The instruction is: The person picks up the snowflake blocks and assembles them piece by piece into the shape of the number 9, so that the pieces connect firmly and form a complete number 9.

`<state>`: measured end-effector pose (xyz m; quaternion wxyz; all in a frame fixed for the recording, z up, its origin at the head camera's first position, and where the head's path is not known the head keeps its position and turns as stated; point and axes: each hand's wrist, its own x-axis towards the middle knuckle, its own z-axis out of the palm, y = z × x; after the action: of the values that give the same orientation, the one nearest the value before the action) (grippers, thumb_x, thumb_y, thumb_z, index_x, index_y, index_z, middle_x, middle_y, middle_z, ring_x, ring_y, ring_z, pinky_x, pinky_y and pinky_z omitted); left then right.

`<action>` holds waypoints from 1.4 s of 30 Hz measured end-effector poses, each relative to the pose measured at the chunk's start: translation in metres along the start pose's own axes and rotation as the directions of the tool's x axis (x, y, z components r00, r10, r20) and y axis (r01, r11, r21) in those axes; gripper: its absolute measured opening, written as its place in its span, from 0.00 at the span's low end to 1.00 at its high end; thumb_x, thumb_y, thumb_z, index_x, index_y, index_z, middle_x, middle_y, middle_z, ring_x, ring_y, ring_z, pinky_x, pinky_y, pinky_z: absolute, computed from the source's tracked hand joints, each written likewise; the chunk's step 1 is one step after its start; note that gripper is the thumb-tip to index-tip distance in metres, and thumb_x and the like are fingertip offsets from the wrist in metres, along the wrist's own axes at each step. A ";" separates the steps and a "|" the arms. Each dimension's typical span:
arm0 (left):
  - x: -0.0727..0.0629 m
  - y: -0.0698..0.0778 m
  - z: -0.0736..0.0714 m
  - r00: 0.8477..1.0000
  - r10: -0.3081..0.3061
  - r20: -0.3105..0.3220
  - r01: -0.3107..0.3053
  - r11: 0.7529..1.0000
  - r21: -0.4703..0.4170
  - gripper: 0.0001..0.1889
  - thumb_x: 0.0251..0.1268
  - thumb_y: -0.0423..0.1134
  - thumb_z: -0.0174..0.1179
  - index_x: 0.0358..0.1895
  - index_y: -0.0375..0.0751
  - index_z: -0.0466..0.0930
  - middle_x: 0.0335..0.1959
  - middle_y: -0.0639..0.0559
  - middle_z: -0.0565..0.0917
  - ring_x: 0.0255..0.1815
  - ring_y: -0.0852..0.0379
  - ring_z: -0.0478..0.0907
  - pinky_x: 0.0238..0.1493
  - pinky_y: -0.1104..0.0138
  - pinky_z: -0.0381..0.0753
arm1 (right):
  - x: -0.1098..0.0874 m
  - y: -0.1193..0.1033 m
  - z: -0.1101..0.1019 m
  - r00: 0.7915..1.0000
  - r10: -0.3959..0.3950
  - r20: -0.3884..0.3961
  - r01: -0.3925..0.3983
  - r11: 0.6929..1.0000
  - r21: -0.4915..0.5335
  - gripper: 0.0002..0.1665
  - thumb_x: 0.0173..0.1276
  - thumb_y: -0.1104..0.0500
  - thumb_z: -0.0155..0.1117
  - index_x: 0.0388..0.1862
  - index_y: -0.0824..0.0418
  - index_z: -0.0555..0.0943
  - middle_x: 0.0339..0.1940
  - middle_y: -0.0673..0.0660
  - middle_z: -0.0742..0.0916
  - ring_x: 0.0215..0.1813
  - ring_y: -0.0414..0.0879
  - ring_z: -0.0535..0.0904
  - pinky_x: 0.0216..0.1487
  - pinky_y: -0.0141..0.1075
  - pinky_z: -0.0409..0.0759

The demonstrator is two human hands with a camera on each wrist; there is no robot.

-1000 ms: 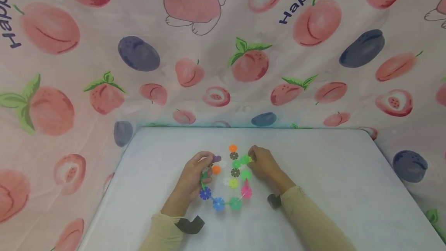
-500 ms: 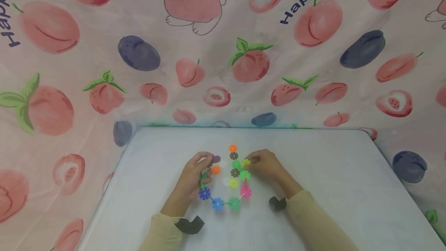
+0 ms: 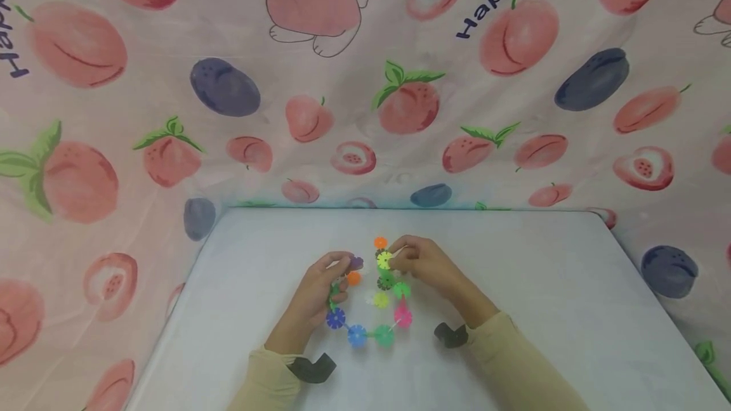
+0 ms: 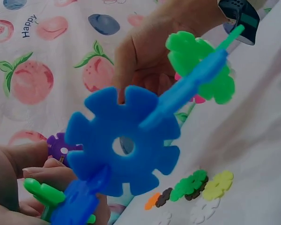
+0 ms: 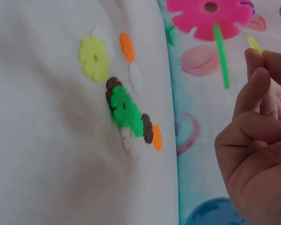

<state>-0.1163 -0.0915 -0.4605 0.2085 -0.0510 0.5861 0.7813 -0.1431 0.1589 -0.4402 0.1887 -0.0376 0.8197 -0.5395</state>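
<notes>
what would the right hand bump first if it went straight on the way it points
Probably the purple disc, pinched by the left hand: in the head view it lies across from the right hand and the yellow disc it holds. Depth is unclear, so they might miss.

We list: left hand (image 3: 316, 284), one; right hand (image 3: 429, 265), one; sleeves (image 3: 525, 360), two; table (image 3: 542, 271), one; chain (image 3: 356, 335), one; purple disc (image 3: 356, 262), one; yellow discs (image 3: 381, 300), two; loose orange discs (image 5: 127, 47), two; loose brown discs (image 5: 147, 130), two. Loose green discs (image 5: 123, 102) and white discs (image 5: 135, 77) overlap in our views; we leave them uncounted.
</notes>
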 end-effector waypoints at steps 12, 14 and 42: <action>-0.002 0.001 0.001 0.998 0.020 0.067 -0.023 0.999 0.047 0.18 0.72 0.43 0.63 0.57 0.38 0.74 0.56 0.46 0.86 0.25 0.63 0.65 0.21 0.75 0.63 | -0.009 -0.016 0.008 0.993 -0.115 0.039 0.114 0.993 0.028 0.08 0.68 0.53 0.70 0.45 0.51 0.86 0.32 0.54 0.88 0.44 0.60 0.83 0.46 0.40 0.81; -0.003 0.002 0.001 0.997 0.031 0.071 -0.035 0.998 0.055 0.17 0.72 0.43 0.63 0.56 0.39 0.75 0.54 0.47 0.86 0.25 0.63 0.65 0.21 0.75 0.63 | -0.009 -0.016 0.008 0.991 -0.130 0.039 0.129 0.991 0.027 0.08 0.69 0.54 0.70 0.45 0.52 0.86 0.32 0.53 0.89 0.42 0.56 0.84 0.48 0.42 0.82; -0.005 0.003 0.005 0.998 0.032 0.060 -0.038 0.994 0.098 0.13 0.69 0.40 0.66 0.51 0.39 0.78 0.40 0.54 0.79 0.29 0.60 0.68 0.26 0.73 0.66 | -0.011 -0.015 0.021 0.979 -0.198 0.043 0.197 0.980 0.040 0.08 0.69 0.56 0.70 0.45 0.54 0.86 0.37 0.66 0.88 0.42 0.63 0.86 0.44 0.45 0.86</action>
<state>-0.1125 -0.0890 -0.4546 0.2142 -0.0074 0.6185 0.7560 -0.1279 0.1370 -0.4316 0.1538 -0.1279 0.7976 -0.5691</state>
